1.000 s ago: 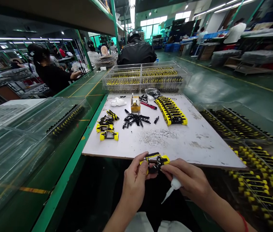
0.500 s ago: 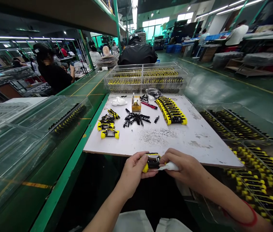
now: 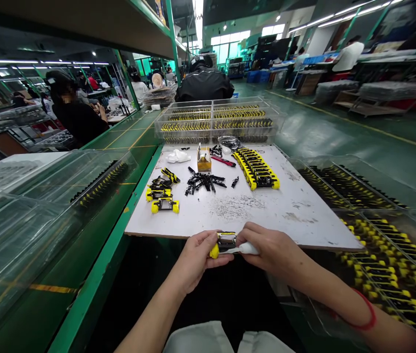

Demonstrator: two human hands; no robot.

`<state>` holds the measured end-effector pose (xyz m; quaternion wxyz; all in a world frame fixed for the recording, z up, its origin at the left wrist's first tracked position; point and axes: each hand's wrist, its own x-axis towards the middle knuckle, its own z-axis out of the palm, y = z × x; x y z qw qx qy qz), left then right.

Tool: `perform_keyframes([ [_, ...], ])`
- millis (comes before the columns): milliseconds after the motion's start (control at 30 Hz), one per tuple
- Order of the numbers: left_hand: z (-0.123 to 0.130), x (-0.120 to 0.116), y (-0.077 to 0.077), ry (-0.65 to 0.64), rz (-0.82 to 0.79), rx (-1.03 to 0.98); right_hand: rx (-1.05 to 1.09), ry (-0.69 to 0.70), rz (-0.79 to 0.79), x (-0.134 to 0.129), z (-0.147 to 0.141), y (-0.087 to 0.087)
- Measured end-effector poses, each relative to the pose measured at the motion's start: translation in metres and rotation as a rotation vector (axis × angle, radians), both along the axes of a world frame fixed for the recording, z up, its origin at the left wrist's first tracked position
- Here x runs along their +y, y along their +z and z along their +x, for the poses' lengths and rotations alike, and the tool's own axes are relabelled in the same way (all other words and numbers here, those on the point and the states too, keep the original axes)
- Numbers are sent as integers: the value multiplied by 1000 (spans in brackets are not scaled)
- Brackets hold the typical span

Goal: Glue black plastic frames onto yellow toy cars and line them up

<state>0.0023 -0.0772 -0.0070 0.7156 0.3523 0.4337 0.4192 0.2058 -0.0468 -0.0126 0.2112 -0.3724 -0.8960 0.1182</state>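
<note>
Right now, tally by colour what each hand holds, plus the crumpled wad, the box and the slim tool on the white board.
White: 2 (nozzle bottle in the right hand, crumpled wad)
Yellow and black: 1 (frame-like part in the left hand)
Amber: 1 (box)
Red and black: 1 (slim tool)
Total: 5

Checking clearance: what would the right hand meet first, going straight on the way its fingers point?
Most likely the yellow-and-black part in the left hand; the right hand, holding the white bottle, may be touching it, depth being unclear.
</note>
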Motion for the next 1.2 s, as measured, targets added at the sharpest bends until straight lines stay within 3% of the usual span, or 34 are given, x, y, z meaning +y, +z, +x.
perform_keyframes([
  [167, -3, 0, 1, -1, -1, 3, -9, 3, 54, -1, -4, 4],
  [833, -6, 3, -1, 26, 26, -6, -95, -10, -19, 7, -14, 9],
  [1067, -14, 6, 0, 55, 3, 35, 263, -49, -281, 18, -13, 8],
  [1200, -17, 5, 2, 76, -15, 55, 403, -221, -680, 20, -9, 3],
])
